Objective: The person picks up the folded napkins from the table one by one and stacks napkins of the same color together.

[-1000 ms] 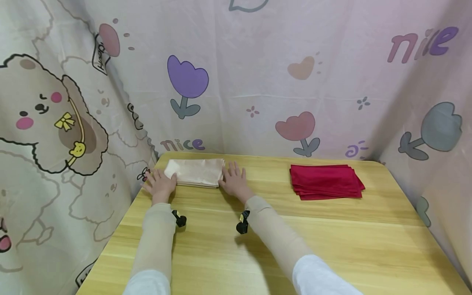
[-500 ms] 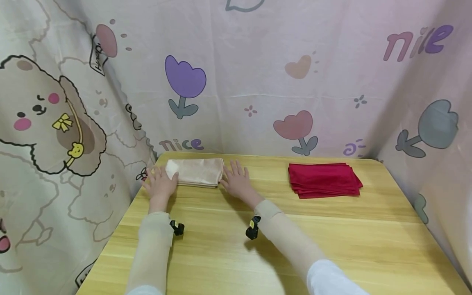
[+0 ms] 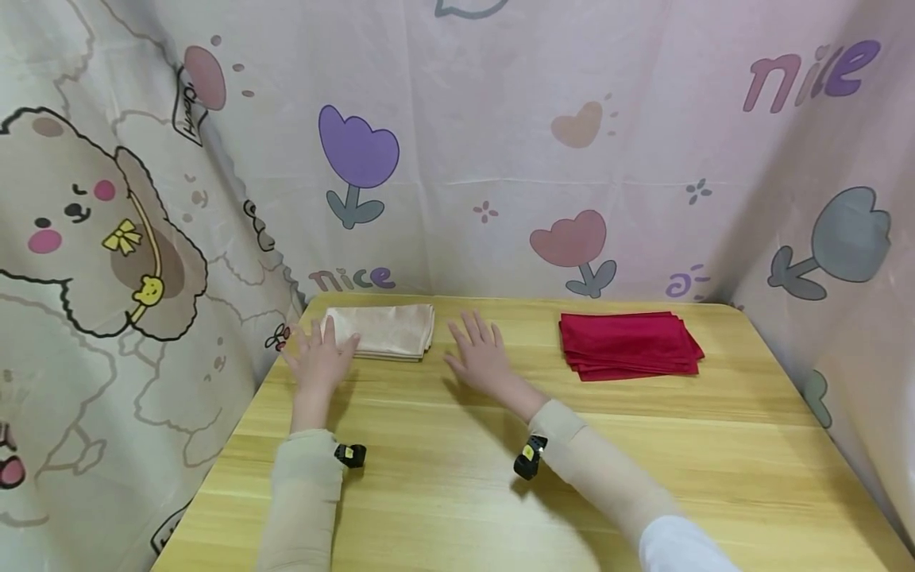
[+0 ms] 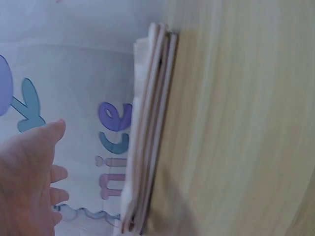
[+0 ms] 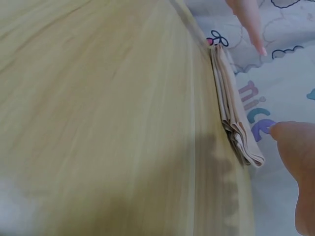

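A folded pale cream cloth [image 3: 389, 332] lies flat near the table's back edge at the left, its stacked layers showing edge-on in the left wrist view [image 4: 147, 132]. Above its left end hovers my left hand [image 3: 322, 364], fingers spread and relaxed, apart from the cloth in its own wrist view. To the cloth's right, over the bare wood, is my right hand [image 3: 484, 359], fingers spread and holding nothing. Further right rests a stack of folded crimson cloths [image 3: 629, 345], its edges slightly fanned out.
The wooden table [image 3: 443, 477] has rounded back corners. Patterned curtains [image 3: 457, 159] hang close behind it and along both sides. Each sleeve carries a small black wrist camera, one on the left [image 3: 350, 455] and one on the right [image 3: 529, 458].
Both hands have lifted off the cream cloth and drawn back toward the person. The right hand has also moved right, away from the cloth's edge. Both cloth piles stay in place.
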Tool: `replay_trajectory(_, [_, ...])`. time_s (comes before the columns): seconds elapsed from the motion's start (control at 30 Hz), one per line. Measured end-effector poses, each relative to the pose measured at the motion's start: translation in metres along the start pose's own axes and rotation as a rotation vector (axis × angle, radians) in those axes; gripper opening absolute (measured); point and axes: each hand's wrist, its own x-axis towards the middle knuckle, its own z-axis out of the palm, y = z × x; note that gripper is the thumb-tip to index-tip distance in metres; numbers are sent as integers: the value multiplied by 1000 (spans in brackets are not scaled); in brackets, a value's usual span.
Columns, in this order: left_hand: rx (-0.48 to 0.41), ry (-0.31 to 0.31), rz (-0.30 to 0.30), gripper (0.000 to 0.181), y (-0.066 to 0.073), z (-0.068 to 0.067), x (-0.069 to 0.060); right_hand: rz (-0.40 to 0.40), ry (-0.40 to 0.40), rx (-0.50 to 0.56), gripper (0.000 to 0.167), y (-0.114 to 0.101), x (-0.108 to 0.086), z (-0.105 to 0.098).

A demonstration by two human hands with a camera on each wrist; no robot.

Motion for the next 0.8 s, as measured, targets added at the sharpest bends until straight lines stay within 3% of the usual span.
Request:
replay_trajectory(0.37, [15, 6, 119, 85, 28, -5, -20, -8, 53, 4, 74, 14, -25, -18])
replay_trajectory(0.8, [-11, 9, 131, 82, 58, -1, -46, 84, 75, 90, 73, 40, -59, -39])
